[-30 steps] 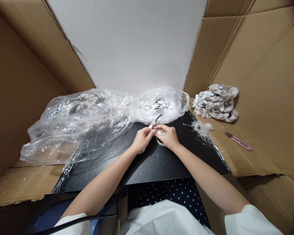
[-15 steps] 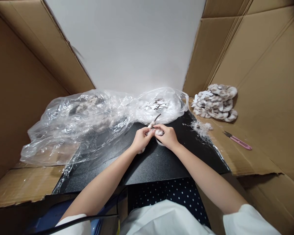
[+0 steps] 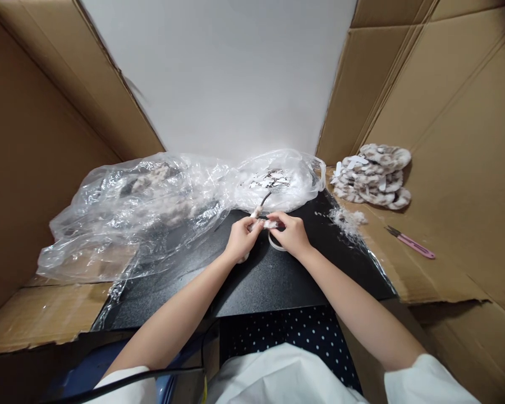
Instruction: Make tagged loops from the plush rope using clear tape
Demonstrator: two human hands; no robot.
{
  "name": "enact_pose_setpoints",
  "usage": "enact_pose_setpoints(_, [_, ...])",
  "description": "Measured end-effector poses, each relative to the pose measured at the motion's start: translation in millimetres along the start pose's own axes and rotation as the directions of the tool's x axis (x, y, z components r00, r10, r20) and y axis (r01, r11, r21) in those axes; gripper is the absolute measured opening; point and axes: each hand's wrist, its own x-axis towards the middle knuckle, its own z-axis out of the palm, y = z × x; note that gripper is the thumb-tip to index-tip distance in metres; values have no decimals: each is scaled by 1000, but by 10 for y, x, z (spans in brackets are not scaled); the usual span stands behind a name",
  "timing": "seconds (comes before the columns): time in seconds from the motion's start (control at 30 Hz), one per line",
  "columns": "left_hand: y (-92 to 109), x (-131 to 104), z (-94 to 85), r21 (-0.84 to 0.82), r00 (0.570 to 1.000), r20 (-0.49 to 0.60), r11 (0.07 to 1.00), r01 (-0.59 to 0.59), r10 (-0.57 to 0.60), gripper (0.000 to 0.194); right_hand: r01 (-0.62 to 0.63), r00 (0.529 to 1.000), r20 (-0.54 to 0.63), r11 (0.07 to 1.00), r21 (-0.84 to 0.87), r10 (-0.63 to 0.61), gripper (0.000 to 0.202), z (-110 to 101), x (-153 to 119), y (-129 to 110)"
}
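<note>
Over the black tabletop (image 3: pixel 261 286), both my hands are on a fluffy white-and-brown plush piece, which looks like a headband cover (image 3: pixel 256 212). A thin dark curved strip (image 3: pixel 266 198) sticks out of its far end. My left hand (image 3: pixel 240 238) is closed around the plush, and part of it shows below the palm. With thumb and fingers, my right hand (image 3: pixel 293 233) pinches the plush's right end (image 3: pixel 271 224). A pale curved band (image 3: pixel 275 243) shows just under the right fingers; whether it joins the plush, I cannot tell.
A clear plastic bag (image 3: pixel 151 219) of fluffy pieces lies at left. Another bag (image 3: pixel 297 196) holds small black-and-white pieces. At right are stacked plush bands (image 3: pixel 370 179) with white tags, loose fluff (image 3: pixel 347 220) and pink thread snips (image 3: pixel 412 244). Cardboard walls (image 3: pixel 458 140) flank the table.
My right hand has shifted slightly right and away from the left, exposing more of the plush and pale band between them. The dark strip has tilted and moved slightly left.
</note>
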Motion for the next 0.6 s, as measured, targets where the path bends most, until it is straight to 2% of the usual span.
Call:
enact_pose_setpoints(0.17, [7,0,3,-74,999,46,997,12,-9,35,-39,999,-34,999,22,39,17,0,5,-17])
enact_pose_setpoints(0.37, [-32,34,4,-180,987,160,982,58,-29,38,-77,996,-41,997,26,78,14,12,-18,-59])
enact_pose_setpoints(0.6, [-27,35,-12,-141,982,189,990,30,-3,34,-63,996,-62,998,-25,62,6,57,-56,-69])
